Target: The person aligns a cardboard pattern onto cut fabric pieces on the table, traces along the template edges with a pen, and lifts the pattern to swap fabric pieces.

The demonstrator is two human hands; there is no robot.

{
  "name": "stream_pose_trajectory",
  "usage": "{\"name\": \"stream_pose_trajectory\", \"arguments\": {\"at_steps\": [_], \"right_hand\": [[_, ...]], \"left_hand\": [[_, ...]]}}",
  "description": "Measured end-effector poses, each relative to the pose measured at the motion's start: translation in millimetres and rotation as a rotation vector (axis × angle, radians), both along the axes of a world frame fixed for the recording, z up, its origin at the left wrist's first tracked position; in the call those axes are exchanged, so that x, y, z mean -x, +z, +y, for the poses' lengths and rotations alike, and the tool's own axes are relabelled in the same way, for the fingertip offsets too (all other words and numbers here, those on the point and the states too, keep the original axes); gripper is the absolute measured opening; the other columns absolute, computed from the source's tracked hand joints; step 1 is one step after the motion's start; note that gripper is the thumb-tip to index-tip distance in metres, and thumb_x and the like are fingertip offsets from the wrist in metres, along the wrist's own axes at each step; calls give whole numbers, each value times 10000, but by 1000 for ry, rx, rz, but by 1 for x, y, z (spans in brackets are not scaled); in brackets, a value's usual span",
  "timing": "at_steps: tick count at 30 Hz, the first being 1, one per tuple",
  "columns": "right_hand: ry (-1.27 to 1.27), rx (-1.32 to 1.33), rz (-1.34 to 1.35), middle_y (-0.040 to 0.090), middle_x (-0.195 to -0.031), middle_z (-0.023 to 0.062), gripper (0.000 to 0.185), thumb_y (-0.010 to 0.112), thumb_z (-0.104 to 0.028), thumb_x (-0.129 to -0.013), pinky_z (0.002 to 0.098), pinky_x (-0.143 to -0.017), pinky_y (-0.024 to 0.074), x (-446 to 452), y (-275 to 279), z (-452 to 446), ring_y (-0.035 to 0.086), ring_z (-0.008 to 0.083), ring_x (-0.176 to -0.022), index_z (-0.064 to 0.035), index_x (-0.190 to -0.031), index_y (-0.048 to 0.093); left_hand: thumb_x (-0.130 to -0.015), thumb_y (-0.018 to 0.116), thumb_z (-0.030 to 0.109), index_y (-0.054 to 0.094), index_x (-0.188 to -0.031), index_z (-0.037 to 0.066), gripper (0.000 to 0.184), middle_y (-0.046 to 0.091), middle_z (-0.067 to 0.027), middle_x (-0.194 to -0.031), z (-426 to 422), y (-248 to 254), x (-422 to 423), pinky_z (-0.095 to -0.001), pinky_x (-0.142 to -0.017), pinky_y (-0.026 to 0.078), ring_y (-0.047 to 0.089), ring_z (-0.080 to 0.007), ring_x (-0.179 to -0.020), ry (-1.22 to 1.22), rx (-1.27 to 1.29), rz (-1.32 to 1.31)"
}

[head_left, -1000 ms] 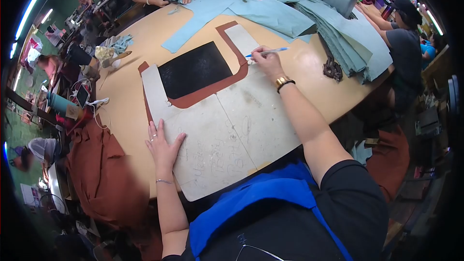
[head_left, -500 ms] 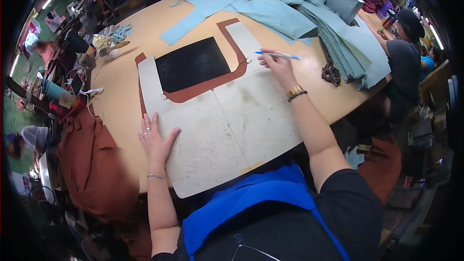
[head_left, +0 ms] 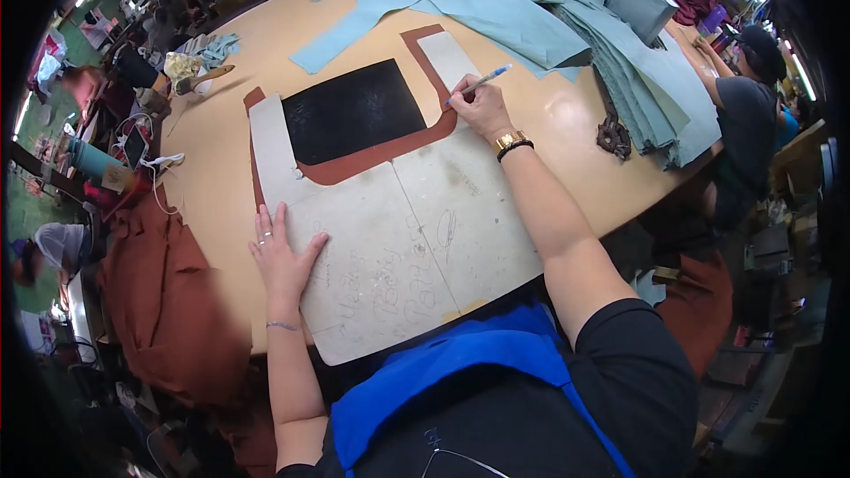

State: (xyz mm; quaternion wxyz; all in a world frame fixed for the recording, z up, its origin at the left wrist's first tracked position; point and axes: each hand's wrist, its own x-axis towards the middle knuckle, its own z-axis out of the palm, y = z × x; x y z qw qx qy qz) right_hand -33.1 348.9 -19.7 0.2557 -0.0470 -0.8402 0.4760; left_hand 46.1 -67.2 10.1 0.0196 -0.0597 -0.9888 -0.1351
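A large grey card pattern (head_left: 381, 248) with handwriting and a U-shaped notch lies in front of me. Under it, a reddish-brown leather piece (head_left: 372, 162) shows along the notch and the outer left edge. Fingers spread, my left hand (head_left: 285, 257) lies flat on the left side of the pattern. My right hand (head_left: 479, 108) is closed around a pen (head_left: 487, 78), its tip down at the right inner edge of the notch, by the brown leather. Inside the notch sits a black rectangular sheet (head_left: 354, 111).
Pale blue-green leather pieces (head_left: 505, 22) cover the far side of the table, with a stack (head_left: 642, 93) at right. A brush (head_left: 205, 80) lies at left. Brown leather (head_left: 168, 292) hangs off the left edge. Other people (head_left: 753, 106) work around the table.
My right hand has moved left and slightly up, from holding the pen above the pattern to setting its tip at the notch's edge. My left hand stays flat on the pattern.
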Motion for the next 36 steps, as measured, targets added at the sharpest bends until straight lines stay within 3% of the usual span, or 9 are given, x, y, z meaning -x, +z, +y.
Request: {"name": "stream_pose_trajectory", "arguments": {"at_steps": [7,10,13,16,21,24,30,33,36], "right_hand": [[18,3,-4,577,-626,-25,117,648,-141,-815,224,-539,422,-2,2,-2,507,40,-581,-37,-767,625],[27,55,-25,643,-646,45,153,636,-185,-814,249,-578,461,7,-11,8,566,79,-597,-33,-807,653],[21,439,24,672,-734,58,166,624,-192,-878,245,-605,472,3,-9,19,586,79,-641,-29,-887,654],[-99,422,-102,686,-806,72,196,595,-204,-941,258,-655,494,-51,32,18,619,100,-714,-19,-965,652],[-145,-231,-176,691,-861,80,237,609,-215,-957,279,-746,507,-116,12,44,643,146,-806,-8,-1066,648],[-131,-53,-220,687,-922,78,259,649,-192,-934,282,-745,506,-128,16,37,640,151,-821,2,-1104,631],[-21,665,-410,663,-970,63,358,727,-195,-875,267,-791,488,-118,33,72,618,143,-897,11,-1145,615],[-14,743,-401,658,-998,73,426,730,-219,-873,261,-815,473,-126,67,60,605,137,-923,24,-1194,589],[185,125,-458,653,-1065,87,462,704,-239,-893,277,-839,472,-133,73,56,597,149,-953,46,-1229,565]], "left_hand": [[-747,700,628,376,-1476,133,939,243,-190,-1573,-2,-1,0,-643,-1128,153,195,-337,-1468,-5,-10,4],[-745,700,630,378,-1474,131,941,248,-187,-1571,-2,0,0,-643,-1128,154,197,-337,-1467,-3,-13,2],[-743,701,630,379,-1473,134,940,242,-182,-1573,-2,1,0,-643,-1129,157,197,-333,-1467,-4,-20,-1],[-741,702,630,374,-1475,135,943,220,-174,-1581,-2,-1,-1,-644,-1131,156,186,-323,-1471,-6,-17,1],[-744,696,632,355,-1484,128,958,197,-168,-1588,-2,0,0,-648,-1131,149,169,-316,-1475,1,-17,-15],[-744,690,642,348,-1487,122,970,199,-172,-1586,-3,-1,-1,-649,-1133,142,167,-318,-1475,-6,-13,-9],[-741,685,653,343,-1490,112,985,214,-186,-1579,-1,3,-2,-646,-1133,136,176,-325,-1473,7,-22,-17],[-783,635,661,322,-1497,93,965,216,-186,-1580,-2,3,-3,-649,-1129,136,176,-337,-1472,-9,-13,-5],[-863,516,666,285,-1509,69,909,213,-193,-1581,-7,-5,0,-657,-1123,135,170,-344,-1473,-15,-20,1]]}}
